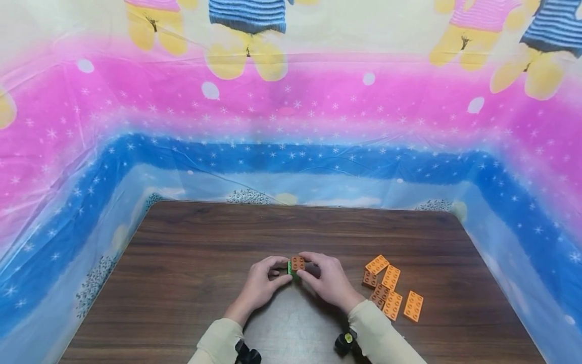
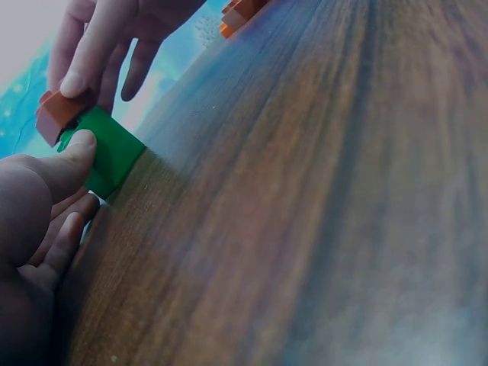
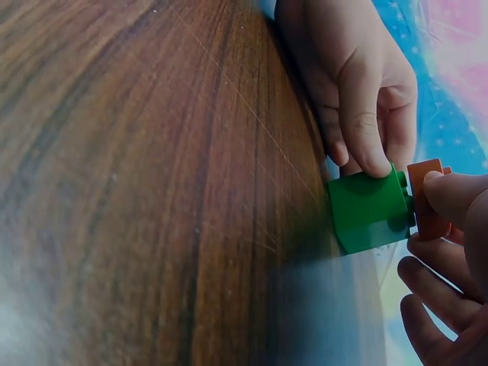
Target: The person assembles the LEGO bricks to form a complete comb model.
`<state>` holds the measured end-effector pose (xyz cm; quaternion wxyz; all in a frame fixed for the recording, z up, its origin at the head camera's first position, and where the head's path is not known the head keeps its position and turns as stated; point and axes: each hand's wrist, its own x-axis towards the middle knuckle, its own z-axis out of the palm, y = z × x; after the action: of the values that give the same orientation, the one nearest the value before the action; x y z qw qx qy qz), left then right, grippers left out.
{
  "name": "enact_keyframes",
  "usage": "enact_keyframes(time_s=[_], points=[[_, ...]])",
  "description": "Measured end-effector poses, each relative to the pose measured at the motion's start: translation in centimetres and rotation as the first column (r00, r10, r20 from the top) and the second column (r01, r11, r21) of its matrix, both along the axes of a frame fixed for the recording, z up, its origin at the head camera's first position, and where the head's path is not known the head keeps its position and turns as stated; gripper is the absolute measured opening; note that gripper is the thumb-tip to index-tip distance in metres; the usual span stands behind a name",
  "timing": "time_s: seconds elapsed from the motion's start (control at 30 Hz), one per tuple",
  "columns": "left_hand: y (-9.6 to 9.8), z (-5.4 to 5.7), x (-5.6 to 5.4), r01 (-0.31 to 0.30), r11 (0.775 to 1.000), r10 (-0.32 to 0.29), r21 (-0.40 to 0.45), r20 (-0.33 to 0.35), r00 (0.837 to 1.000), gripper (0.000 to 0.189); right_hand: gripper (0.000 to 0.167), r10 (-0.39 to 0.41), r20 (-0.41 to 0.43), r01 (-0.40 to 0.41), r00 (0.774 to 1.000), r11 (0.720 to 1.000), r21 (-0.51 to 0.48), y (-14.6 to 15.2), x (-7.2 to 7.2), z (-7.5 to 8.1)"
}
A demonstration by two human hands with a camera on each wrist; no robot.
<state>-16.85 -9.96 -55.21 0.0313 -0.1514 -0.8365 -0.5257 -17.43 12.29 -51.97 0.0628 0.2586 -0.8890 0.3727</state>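
Note:
A green building block (image 3: 370,210) stands on the wooden table in front of the person. The left hand (image 1: 263,280) pinches its side between thumb and fingers. Right over its studs is a brown four-stud brick (image 1: 297,263), which the right hand (image 1: 329,278) grips by its sides. From the right wrist view, a narrow gap shows between the brown brick and the green studs, with the brick offset toward one side of the block. Most of the green block is hidden under the brown brick in the head view.
On the table (image 1: 204,242) to the right lie several orange bricks (image 1: 414,306), loosely grouped with a brown brick (image 1: 380,293) and a smaller brown brick (image 1: 370,279). A patterned curtain (image 1: 291,159) hangs behind and along both sides of the table.

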Motion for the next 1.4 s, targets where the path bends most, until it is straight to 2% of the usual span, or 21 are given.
enact_keyframes(time_s=[0.2,0.53,0.77,0.9,1.03,1.2,1.4], points=[[0.08,-0.15,-0.09,0.002,1.0,-0.002,0.026,-0.022,1.0,0.032,0.041,0.015,-0.029,-0.015,0.999,1.0,-0.006,-0.3,-0.05,-0.3],[0.09,-0.13,-0.15,-0.002,0.999,0.002,0.032,-0.011,1.0,0.032,0.038,0.023,-0.082,-0.023,0.996,1.0,-0.004,-0.54,-0.16,-0.46],[0.04,0.06,-0.05,-0.004,1.0,0.005,0.03,-0.029,1.0,0.032,0.038,0.041,-0.071,-0.041,0.997,0.999,0.003,-0.62,-0.21,-0.16],[-0.14,0.11,0.05,0.007,0.999,-0.006,0.034,-0.016,1.0,0.039,0.037,0.043,-0.06,-0.043,0.997,0.999,0.005,-0.67,-0.24,-0.09],[-0.4,0.08,0.14,0.041,0.997,-0.041,0.065,0.0,0.999,0.048,0.036,0.039,-0.058,-0.04,0.998,0.999,-0.003,-0.71,-0.26,-0.13],[-0.49,-0.13,0.1,0.092,0.986,-0.085,0.142,-0.054,0.995,0.039,0.035,0.04,-0.061,-0.041,0.997,0.999,-0.016,-0.73,-0.26,-0.24],[-0.28,-0.29,0.01,0.088,0.981,-0.07,0.17,-0.109,0.992,0.029,0.035,0.041,-0.067,-0.042,0.997,0.999,-0.013,-0.69,-0.25,-0.37]])
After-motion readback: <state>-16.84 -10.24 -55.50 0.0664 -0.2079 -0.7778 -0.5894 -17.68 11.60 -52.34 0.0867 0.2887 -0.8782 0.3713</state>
